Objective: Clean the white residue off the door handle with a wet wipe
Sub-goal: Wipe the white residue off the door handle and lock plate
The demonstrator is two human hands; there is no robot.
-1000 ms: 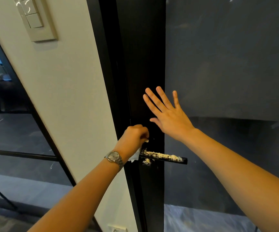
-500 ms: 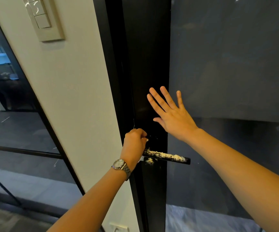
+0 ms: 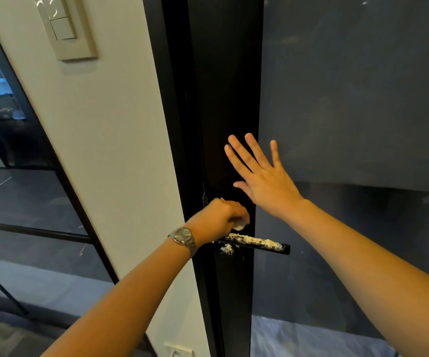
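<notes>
On the wall at far left is a light switch panel (image 3: 63,27). The left hand (image 3: 217,217), with a wristwatch (image 3: 183,237), has fingers curled closed on a wet wipe (image 3: 239,224). Just below these fingers the black door handle (image 3: 254,244) carries white residue (image 3: 253,239). The right hand (image 3: 262,176) has fingers spread open, flat on the door (image 3: 228,99).

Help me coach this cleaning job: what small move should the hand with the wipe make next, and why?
Probably lower the left hand so the wet wipe presses on the near end of the door handle, then drag rightwards. The white residue covers the bar's top, the wipe sits just above it, and the right hand lies flat on the door.
</notes>
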